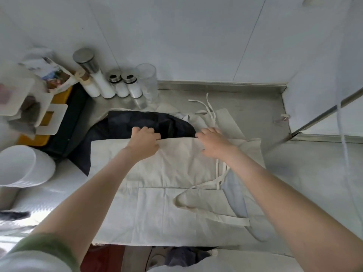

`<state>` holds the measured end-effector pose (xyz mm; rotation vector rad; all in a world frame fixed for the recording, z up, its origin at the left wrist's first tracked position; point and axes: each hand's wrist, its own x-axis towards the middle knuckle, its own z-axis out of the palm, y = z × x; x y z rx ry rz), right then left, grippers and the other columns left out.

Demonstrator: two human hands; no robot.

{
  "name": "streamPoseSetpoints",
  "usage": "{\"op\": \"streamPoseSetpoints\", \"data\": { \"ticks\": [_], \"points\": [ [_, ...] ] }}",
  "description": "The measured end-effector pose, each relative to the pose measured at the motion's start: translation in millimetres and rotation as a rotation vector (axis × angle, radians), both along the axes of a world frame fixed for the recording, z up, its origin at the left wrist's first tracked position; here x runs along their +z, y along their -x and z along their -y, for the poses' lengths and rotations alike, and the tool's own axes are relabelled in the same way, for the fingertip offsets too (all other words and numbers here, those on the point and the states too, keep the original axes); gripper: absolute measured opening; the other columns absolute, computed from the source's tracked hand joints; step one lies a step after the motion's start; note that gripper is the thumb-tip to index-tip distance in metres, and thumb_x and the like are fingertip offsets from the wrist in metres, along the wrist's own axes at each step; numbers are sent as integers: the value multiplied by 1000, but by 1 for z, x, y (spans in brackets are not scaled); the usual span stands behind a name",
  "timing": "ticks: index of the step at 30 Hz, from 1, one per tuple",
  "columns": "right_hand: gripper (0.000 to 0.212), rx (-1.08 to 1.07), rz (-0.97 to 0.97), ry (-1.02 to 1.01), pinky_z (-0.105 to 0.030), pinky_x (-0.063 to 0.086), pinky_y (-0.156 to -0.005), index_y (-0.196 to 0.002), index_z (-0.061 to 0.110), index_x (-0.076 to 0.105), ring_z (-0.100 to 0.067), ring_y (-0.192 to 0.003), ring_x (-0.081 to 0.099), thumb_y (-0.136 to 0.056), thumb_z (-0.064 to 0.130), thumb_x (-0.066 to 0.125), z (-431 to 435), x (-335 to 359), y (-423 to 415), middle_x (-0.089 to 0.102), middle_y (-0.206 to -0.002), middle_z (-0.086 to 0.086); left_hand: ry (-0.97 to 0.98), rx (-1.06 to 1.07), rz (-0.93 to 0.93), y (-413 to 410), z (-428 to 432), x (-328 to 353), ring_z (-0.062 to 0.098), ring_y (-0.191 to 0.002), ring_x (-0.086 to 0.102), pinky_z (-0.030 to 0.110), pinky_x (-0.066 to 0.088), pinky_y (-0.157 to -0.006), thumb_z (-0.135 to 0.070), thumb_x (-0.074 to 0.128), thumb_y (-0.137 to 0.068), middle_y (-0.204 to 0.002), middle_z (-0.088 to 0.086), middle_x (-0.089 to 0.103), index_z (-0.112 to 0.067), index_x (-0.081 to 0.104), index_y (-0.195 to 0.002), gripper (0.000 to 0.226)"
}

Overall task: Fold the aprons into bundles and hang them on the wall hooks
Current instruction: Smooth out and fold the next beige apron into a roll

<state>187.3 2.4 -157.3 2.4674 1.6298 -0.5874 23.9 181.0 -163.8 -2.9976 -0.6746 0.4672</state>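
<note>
A wide cream cotton apron (167, 203) lay spread flat on the grey stainless-steel surface (294, 173), reaching from the near edge to just under both hands. The left hand (144, 141) sat at the apron's far edge, its fingers curled tight and gripping that hem. The right hand (214, 143) rested on the same far edge a little to the right, thumb and bent fingers pinching the cloth. Just beyond the hands a black fabric apron (149, 120) lay partly beneath the cream one. A pale blue-grey cloth (234, 191) showed under the right forearm, crossed by the apron's long cream straps (225, 217). Metal-lidded glass jars (125, 85) stood against the back wall.
</note>
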Motion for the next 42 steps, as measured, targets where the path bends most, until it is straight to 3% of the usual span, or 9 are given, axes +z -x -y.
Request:
{"op": "streamPoseSetpoints", "data": {
  "ticks": [4,8,13,16,22,27,36,38,42],
  "points": [
    [31,-74,-13,73,-33,42,-86,-118,10,51,-26,-119,47,-87,13,52,8,5,-3,48,-123,-6,150,-26,68,4,-1,10,24,-84,52,29,31,-66,-21,41,-97,-87,0,53,-16,47,-110,15],
    [27,-179,-24,186,-30,41,-70,-110,13,48,-30,-105,58,-85,5,44,24,9,-13,57,-117,-9,180,-20,50,6,-4,18,25,-80,57,31,37,-60,-23,40,-98,-80,0,56,-18,46,-115,19],
    [36,-212,67,112,-29,44,-74,-112,16,55,-32,-106,60,-85,-2,41,39,10,-16,60,-116,-10,210,-52,-130,14,-4,29,18,-92,58,28,39,-64,-39,54,-89,-94,-7,61,-25,51,-115,30],
    [41,-185,102,50,-34,48,-88,-114,15,59,-30,-112,56,-82,-2,42,47,9,-13,58,-117,-9,171,-58,-220,23,-8,28,18,-94,58,29,41,-65,-25,46,-92,-99,-4,63,-23,60,-116,28],
    [36,-329,226,-259,-37,39,-90,-114,5,56,-31,-114,48,-82,-7,45,56,27,-11,53,-116,-14,-32,54,144,22,-1,43,22,-95,57,31,37,-62,-8,42,-93,-102,1,61,-25,56,-119,34],
    [32,-250,301,-342,-36,36,-93,-111,2,55,-34,-109,51,-80,-5,50,80,37,-5,54,-118,-16,-139,-105,271,39,11,48,26,-77,57,31,35,-66,-10,47,-90,-82,4,64,-16,62,-115,30],
    [59,17,61,-35,-22,23,-103,-145,23,28,-18,-129,40,-90,11,47,113,46,40,44,-140,2,-30,-291,-232,100,19,38,16,-104,54,29,44,-70,-16,37,-96,-120,-7,57,-44,25,-146,59],
    [64,52,7,13,-23,24,-103,-149,27,20,-18,-128,40,-93,19,49,115,47,47,41,-141,4,137,-196,-430,107,17,35,17,-109,54,31,50,-83,-21,47,-91,-129,-6,54,-46,22,-148,67],
    [69,113,-44,55,-27,32,-98,-149,33,17,-21,-121,46,-91,25,53,119,38,59,47,-132,5,458,229,-715,115,30,38,21,-119,54,34,45,-101,-74,54,-79,-139,-3,50,-33,38,-144,78]
  ]
}}
